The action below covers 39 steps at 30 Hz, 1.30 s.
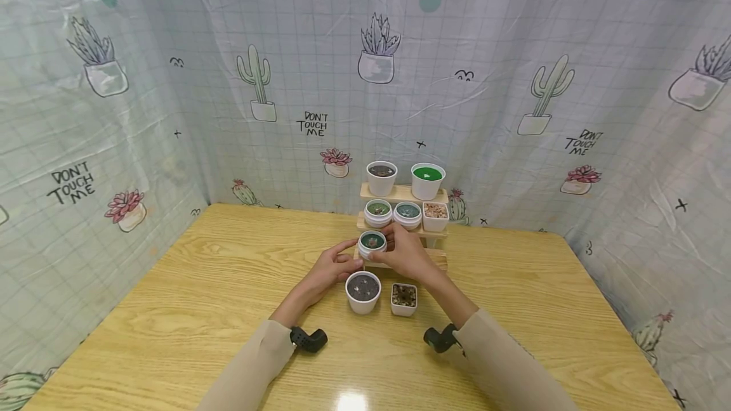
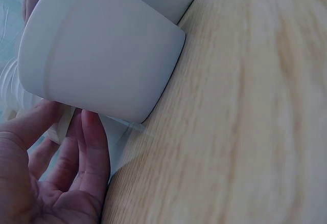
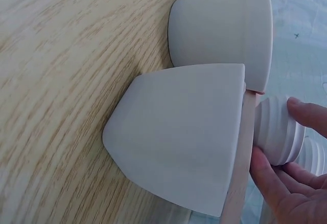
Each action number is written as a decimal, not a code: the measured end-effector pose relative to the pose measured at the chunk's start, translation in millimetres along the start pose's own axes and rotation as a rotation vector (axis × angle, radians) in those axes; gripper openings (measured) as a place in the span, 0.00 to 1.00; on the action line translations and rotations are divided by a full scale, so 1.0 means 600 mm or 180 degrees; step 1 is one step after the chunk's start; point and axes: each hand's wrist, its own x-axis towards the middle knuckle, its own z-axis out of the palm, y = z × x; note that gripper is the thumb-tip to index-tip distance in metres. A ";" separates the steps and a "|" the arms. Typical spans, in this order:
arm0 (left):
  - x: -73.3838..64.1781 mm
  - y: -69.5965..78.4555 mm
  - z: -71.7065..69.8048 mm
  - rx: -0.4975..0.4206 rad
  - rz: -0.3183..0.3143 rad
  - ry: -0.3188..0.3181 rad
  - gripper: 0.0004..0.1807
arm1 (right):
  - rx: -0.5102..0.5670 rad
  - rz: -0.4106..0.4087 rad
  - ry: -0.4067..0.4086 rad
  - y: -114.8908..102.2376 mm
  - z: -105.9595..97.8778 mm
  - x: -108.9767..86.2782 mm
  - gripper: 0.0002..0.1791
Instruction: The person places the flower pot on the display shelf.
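A small round white pot point(image 1: 373, 251) with ribbed sides and a dark green top is at the left end of the lowest tier of a wooden stepped stand point(image 1: 438, 260). My right hand point(image 1: 407, 254) pinches this pot between thumb and fingers; its ribbed wall point(image 3: 278, 132) shows in the right wrist view. At the stand's left end, my left hand point(image 1: 330, 271) grips the lowest tier, thumb and fingers about the wooden edge point(image 2: 62, 127). Just in front of the stand are a round white pot point(image 1: 362, 305) with grey fill and a square white pot point(image 1: 403, 311) with brown pebbly fill.
On the middle tier sit two ribbed round pots point(image 1: 378, 219) point(image 1: 408, 221) and a square pot point(image 1: 435, 223) of pale pebbles. The top tier bears a dark-filled pot point(image 1: 381, 185) and a green-topped pot point(image 1: 427, 190). A patterned curtain point(image 1: 320, 37) surrounds the wooden table point(image 1: 188, 309).
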 end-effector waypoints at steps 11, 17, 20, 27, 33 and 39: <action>-0.001 -0.001 -0.002 -0.0033 0.0005 -0.0007 0.38 | 0.0034 -0.0091 -0.0049 0.004 -0.001 -0.008 0.32; -0.001 -0.002 -0.005 -0.0011 0.0016 0.0004 0.37 | -0.0051 -0.0170 -0.0218 0.001 -0.017 -0.018 0.37; -0.002 -0.001 -0.005 -0.0015 0.0025 0.0011 0.37 | 0.0008 -0.0150 -0.0289 0.003 -0.028 -0.025 0.39; -0.001 -0.001 -0.004 -0.0011 0.0000 0.0014 0.38 | 0.0209 -0.0254 -0.0271 0.016 -0.053 -0.047 0.29; 0.000 -0.003 -0.003 0.0004 -0.0011 0.0025 0.39 | 0.0384 -0.0536 -0.0390 0.034 -0.072 -0.069 0.27; 0.001 -0.002 -0.001 -0.0004 -0.0050 0.0032 0.39 | 0.0414 -0.0699 -0.0689 0.053 -0.083 -0.090 0.28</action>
